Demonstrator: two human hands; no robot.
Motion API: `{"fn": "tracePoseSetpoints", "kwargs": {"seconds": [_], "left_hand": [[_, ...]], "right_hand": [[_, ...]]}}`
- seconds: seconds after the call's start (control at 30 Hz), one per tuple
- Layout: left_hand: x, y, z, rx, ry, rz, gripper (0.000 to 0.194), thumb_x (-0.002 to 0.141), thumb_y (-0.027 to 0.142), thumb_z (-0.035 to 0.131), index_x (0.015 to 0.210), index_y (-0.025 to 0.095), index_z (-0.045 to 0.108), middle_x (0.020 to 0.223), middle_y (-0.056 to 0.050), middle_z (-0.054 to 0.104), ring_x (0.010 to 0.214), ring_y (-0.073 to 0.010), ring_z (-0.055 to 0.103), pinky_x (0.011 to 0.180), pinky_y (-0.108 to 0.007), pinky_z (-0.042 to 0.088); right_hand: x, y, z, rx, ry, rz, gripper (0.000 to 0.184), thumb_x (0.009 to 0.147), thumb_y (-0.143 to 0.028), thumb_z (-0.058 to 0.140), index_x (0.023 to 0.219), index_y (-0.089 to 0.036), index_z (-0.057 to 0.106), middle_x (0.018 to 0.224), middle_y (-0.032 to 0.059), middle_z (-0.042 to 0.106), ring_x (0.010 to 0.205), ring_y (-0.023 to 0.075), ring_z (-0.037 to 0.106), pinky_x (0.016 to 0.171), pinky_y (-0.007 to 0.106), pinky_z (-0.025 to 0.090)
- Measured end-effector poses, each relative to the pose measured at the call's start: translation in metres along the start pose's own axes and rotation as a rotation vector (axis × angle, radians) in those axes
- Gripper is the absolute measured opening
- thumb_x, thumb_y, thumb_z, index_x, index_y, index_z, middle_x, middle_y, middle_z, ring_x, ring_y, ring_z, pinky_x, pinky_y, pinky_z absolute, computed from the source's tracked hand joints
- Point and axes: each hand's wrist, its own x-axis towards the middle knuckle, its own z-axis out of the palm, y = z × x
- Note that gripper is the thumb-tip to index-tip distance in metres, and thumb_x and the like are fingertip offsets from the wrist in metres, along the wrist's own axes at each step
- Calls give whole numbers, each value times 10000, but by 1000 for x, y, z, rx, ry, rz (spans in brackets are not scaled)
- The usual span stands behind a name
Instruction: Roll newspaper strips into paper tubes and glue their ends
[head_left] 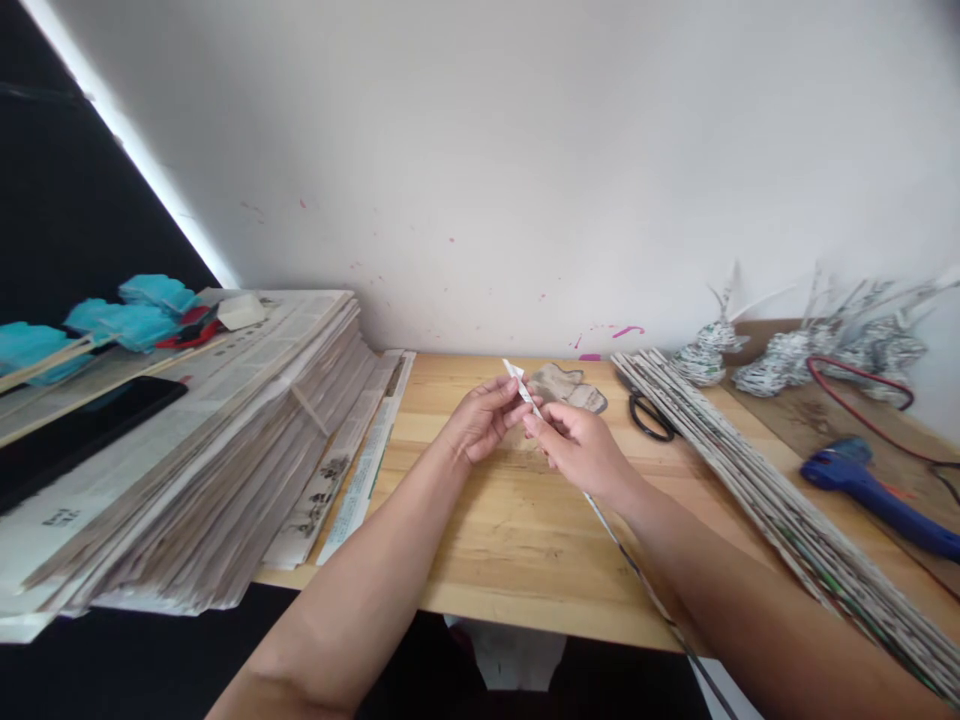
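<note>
Both hands meet over the middle of the wooden table around a thin rolled newspaper tube (628,560). My left hand (487,415) pinches its upper end, where a small loose paper flap sticks out past the fingertips. Close beside it, my right hand (577,440) grips the same tube a little lower down. From under the right hand the tube runs down past the table's front edge toward the bottom of the view. Behind the hands lies a crumpled grey-brown cloth (566,385), partly hidden by the fingers.
At left rises a tall newspaper stack (300,400) bearing a black phone (90,435) and blue flower-like pieces (135,315). Black-handled scissors (651,418), a bundle of paper tubes (750,490), a blue glue gun (877,495) with a red cord, and woven paper figures (705,352) lie right.
</note>
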Motion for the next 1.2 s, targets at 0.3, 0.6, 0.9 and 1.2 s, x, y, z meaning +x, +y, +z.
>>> {"fn": "tracePoseSetpoints", "kwargs": {"seconds": [0.3, 0.6, 0.9, 1.2], "left_hand": [[-1, 0, -2, 3, -37, -7, 89, 859, 127, 590, 898, 94, 662, 786, -76, 698, 748, -134, 693, 653, -174, 566], [-1, 0, -2, 18, -39, -9, 94, 820, 178, 657, 880, 106, 652, 770, -61, 684, 712, -120, 673, 606, -162, 547], [-3, -2, 2, 54, 20, 17, 140, 761, 203, 727, 831, 118, 640, 751, -18, 654, 633, -81, 625, 550, -146, 512], [-2, -5, 1, 0, 33, -33, 96, 781, 178, 702, 834, 122, 645, 787, -19, 648, 662, -88, 621, 579, -168, 523]], "right_hand": [[-1, -3, 1, 45, -59, 27, 445, 903, -569, 430, 763, -179, 591, 528, -34, 474, 397, 88, 454, 400, 227, 349], [-1, -3, 0, 150, -103, 45, 412, 902, -532, 458, 754, -165, 576, 517, -50, 459, 386, 69, 448, 402, 209, 355], [1, 0, 1, 152, -87, 87, 416, 905, -534, 445, 732, -180, 580, 522, -42, 463, 388, 84, 447, 410, 233, 356], [-4, -6, -1, -348, 107, -137, 365, 913, -424, 475, 693, -201, 661, 494, -13, 511, 450, 115, 442, 489, 262, 308]]}}
